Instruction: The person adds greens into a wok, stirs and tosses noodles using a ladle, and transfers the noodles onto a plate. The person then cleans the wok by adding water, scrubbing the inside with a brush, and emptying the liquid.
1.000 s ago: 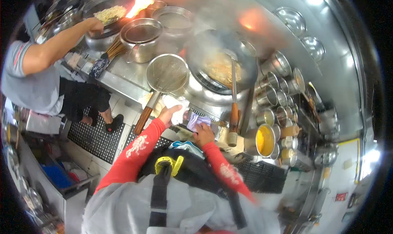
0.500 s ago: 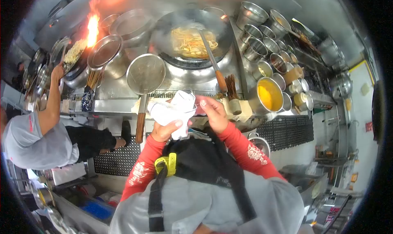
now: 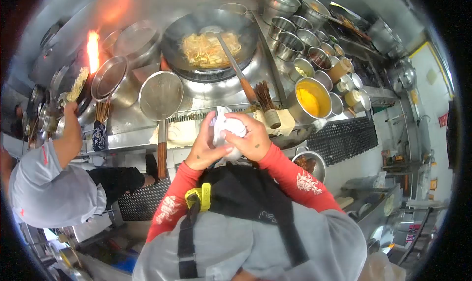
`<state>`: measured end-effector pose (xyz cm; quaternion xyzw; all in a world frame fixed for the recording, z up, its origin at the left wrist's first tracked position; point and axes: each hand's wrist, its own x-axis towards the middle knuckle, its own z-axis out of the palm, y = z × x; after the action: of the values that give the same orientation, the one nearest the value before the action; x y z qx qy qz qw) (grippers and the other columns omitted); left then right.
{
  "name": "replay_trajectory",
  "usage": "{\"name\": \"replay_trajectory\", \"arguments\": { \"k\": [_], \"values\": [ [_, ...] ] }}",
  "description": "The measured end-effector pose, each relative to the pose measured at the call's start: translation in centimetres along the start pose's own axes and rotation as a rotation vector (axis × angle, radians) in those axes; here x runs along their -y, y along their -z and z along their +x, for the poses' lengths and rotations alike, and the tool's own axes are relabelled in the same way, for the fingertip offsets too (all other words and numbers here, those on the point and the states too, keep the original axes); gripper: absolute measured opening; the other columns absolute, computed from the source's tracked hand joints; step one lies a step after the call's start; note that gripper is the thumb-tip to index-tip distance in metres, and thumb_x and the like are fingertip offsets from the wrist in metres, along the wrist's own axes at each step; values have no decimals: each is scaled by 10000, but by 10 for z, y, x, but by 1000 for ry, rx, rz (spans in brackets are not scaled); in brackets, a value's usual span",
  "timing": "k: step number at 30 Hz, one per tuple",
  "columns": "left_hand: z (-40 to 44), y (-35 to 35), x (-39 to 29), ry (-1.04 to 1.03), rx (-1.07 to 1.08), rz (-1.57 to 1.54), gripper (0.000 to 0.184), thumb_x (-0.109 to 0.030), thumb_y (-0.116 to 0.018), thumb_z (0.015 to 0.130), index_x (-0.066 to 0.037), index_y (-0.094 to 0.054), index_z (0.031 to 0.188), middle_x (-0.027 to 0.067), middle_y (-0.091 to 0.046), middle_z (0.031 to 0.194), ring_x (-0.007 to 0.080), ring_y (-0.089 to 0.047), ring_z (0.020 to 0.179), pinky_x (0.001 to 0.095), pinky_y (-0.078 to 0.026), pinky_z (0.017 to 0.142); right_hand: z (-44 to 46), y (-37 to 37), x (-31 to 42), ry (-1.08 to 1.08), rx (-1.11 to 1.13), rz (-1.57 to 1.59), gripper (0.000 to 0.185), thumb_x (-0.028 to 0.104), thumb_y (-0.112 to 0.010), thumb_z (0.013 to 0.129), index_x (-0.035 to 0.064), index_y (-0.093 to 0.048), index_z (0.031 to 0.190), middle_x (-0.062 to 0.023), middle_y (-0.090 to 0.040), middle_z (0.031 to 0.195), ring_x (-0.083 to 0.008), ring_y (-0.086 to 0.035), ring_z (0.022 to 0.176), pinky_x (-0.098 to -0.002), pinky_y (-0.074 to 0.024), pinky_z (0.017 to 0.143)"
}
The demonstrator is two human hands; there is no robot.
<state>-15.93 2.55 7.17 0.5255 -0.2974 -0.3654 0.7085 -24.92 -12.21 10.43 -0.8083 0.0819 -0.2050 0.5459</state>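
Note:
A white cloth (image 3: 237,127) is bunched up in front of my apron, close to the stove's front edge. My left hand (image 3: 207,146) is closed around its left side, thumb pressed on the front. On the other side my right hand (image 3: 253,137) grips it, fingers wrapped over and thumb across it. Beyond my hands, noodles with pieces of food (image 3: 209,52) lie in a large steaming wok (image 3: 172,47). A long-handled metal wok tool (image 3: 230,55) leans in the wok, its wooden handle toward me. A round mesh strainer (image 3: 161,97) lies to the left.
A bamboo brush (image 3: 266,99) stands at the stove edge, near a pot of yellow liquid (image 3: 309,99). Several metal containers (image 3: 289,46) line the right. At left, a co-worker (image 3: 59,182) holds a pan of food (image 3: 77,84) beside a tall flame (image 3: 93,52).
The loosely folded cloth is now gathered into a tighter bundle. My right hand has closed on it. The view has shifted slightly, and the co-worker's pan is tilted more steeply.

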Motion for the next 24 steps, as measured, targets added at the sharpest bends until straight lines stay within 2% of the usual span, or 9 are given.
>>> {"name": "replay_trajectory", "arguments": {
  "k": [1,3,5,8,13,16,19,22,24],
  "values": [
    [3,6,4,-77,25,-19,882,-180,-681,778,12,-151,1457,176,-395,1392,268,-449,1251,401,-376,1041,2,1,3,-45,-7,77,433,217,-738,781,37,-598,1149,-136,-656,999,-197,-644,893,-308,-507,809],
    [2,10,11,63,-18,-480,832,-328,-613,837,4,-164,1454,176,-397,1399,294,-446,1261,438,-360,1057,7,0,11,-68,-33,279,369,121,-736,798,20,-605,1128,-82,-672,975,-101,-616,895,-264,-507,789],
    [3,13,17,153,-46,-778,804,-550,-472,889,-4,-242,1432,187,-413,1397,339,-435,1277,481,-346,1069,13,1,19,-90,46,347,364,110,-734,800,13,-606,1127,-58,-665,975,-100,-611,896,-261,-504,794],
    [-4,14,23,202,-71,-1220,747,-564,-434,905,-23,-326,1408,183,-442,1379,343,-448,1264,485,-343,1068,19,5,43,-107,150,388,382,55,-714,801,2,-592,1159,-40,-654,988,-85,-595,902,-248,-492,799],
    [-5,10,30,131,-135,-1145,772,-644,-367,896,-44,-395,1382,190,-486,1344,336,-497,1218,450,-383,1047,28,3,57,-91,266,349,375,82,-726,801,7,-605,1148,-36,-660,964,-86,-599,880,-247,-492,786],
    [-9,14,16,128,-51,-1252,805,-662,-378,883,-16,-409,1361,201,-491,1331,328,-512,1201,455,-387,1042,29,1,56,-113,281,344,380,90,-724,803,-2,-602,1151,-40,-661,962,-89,-599,877,-246,-489,784],
    [-14,27,14,42,2,-1206,817,-625,-508,852,-1,-389,1365,203,-486,1333,329,-497,1218,437,-383,1040,27,5,46,-126,237,284,395,92,-726,803,-8,-594,1162,-44,-659,971,-91,-598,879,-246,-487,787],
    [-17,36,4,20,-93,-744,635,-424,-631,849,0,-457,1287,156,-576,1208,271,-572,1111,384,-444,972,27,12,32,-129,208,226,409,92,-725,804,-10,-586,1176,-48,-656,985,-94,-597,885,-248,-487,791],
    [-18,32,-9,6,-183,-557,501,-269,-635,848,6,-484,1239,117,-600,1133,217,-586,1048,346,-462,929,26,13,27,-128,205,206,410,90,-724,804,-11,-585,1176,-50,-656,986,-96,-598,887,-248,-487,792]
  ]
}}
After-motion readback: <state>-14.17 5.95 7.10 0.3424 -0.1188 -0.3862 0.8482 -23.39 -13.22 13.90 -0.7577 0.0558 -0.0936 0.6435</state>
